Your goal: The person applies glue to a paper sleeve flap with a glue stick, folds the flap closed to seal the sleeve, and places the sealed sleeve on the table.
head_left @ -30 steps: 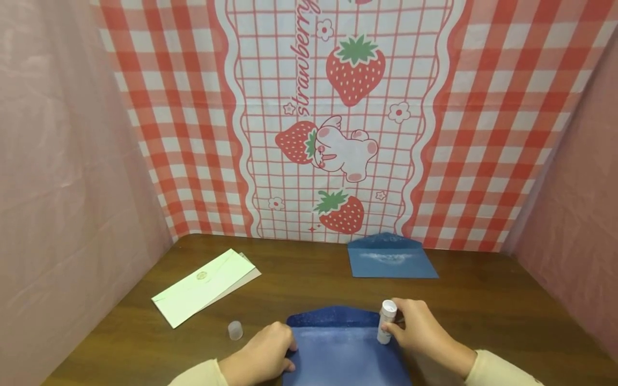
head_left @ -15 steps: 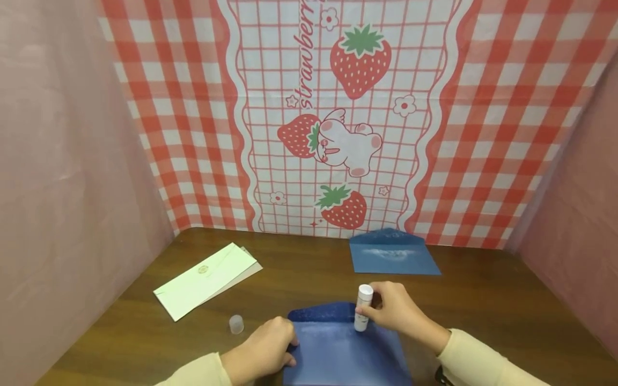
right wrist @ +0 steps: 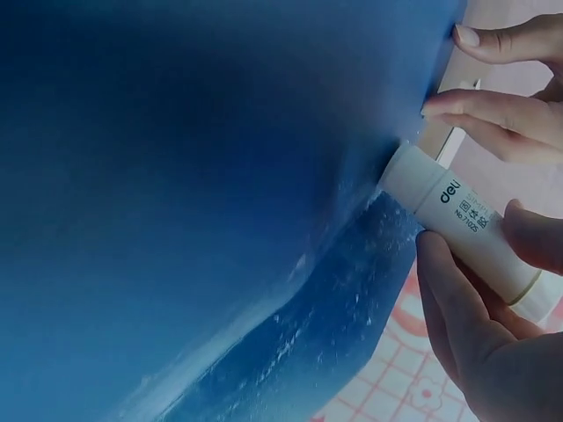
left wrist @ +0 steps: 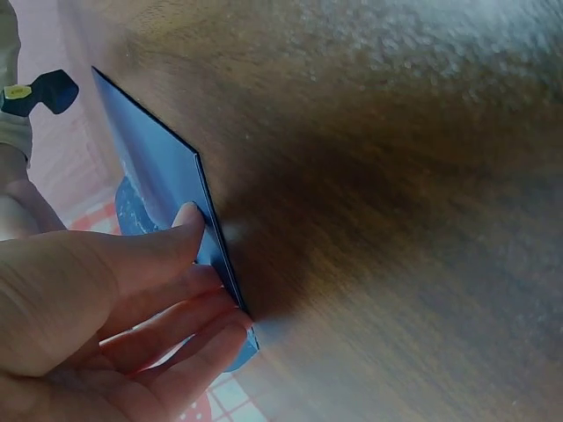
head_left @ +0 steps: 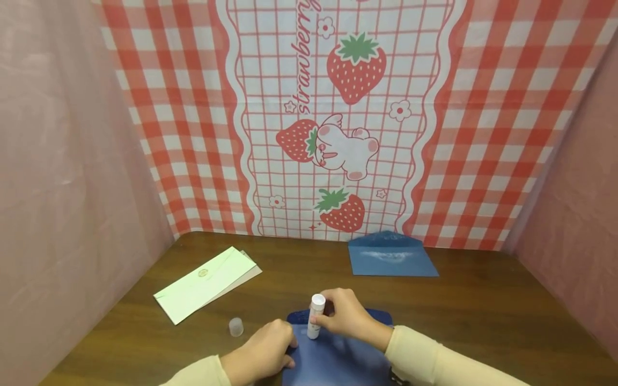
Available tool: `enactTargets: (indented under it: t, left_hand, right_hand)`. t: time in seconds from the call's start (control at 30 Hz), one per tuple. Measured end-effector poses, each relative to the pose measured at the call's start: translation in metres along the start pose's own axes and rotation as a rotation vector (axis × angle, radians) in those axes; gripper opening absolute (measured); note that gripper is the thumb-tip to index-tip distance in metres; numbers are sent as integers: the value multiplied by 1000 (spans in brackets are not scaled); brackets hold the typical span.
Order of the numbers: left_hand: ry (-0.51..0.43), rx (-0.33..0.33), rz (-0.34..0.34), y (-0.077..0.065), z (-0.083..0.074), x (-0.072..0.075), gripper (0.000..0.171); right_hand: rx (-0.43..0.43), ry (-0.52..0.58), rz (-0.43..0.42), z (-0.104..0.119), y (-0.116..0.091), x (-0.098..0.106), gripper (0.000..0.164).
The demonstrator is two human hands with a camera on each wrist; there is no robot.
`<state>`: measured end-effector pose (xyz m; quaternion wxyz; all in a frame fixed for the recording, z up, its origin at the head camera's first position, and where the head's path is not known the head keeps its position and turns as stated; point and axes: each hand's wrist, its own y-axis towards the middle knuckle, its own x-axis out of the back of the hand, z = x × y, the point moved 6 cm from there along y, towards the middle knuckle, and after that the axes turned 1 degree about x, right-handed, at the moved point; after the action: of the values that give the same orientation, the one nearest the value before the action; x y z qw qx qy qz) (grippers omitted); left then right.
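Observation:
In the head view a dark blue envelope (head_left: 333, 356) lies at the table's front, its flap spread out on the far side. My right hand (head_left: 350, 313) pinches a white glue stick (head_left: 316, 316) between thumb and fingers, its lower end on the envelope close below the flap fold. White glue smears (right wrist: 189, 369) run along that fold in the right wrist view. The left hand (head_left: 263, 346) rests at the envelope's left edge. Seen from the left wrist, its thumb (left wrist: 187, 224) presses on the paper and its fingers lie along the edge.
A translucent cap (head_left: 236, 327) stands left of the left hand. Pale green and beige envelopes (head_left: 205, 284) overlap at the back left. Another blue envelope (head_left: 393, 262), whitish-smeared with its flap up, lies at the back right before the strawberry-print cloth (head_left: 352, 145).
My right hand has moved the glue stick leftward along the envelope, from its right side to near its left edge. The left hand has stayed in place.

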<state>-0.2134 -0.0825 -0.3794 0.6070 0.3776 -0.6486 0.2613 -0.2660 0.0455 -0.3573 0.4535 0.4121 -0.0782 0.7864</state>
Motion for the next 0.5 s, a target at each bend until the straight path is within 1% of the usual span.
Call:
enactTargets:
  t: [0.13,0.27,0.37,0.5]
  left_hand:
    - [-7,12,9,0,0,0,23]
    - [-10,9,1,-2,1,-1,22]
    - [0,-6,-13,-1,1,-1,18]
    - [9,-20,-25,-1,1,0,16]
  right_hand:
    - [-1,1,-7,1,2,-5,16]
    - [3,-36,7,3,3,-9,11]
    - [7,-68,18,4,1,-8,10]
    - [13,-98,3,3,-5,-1,11]
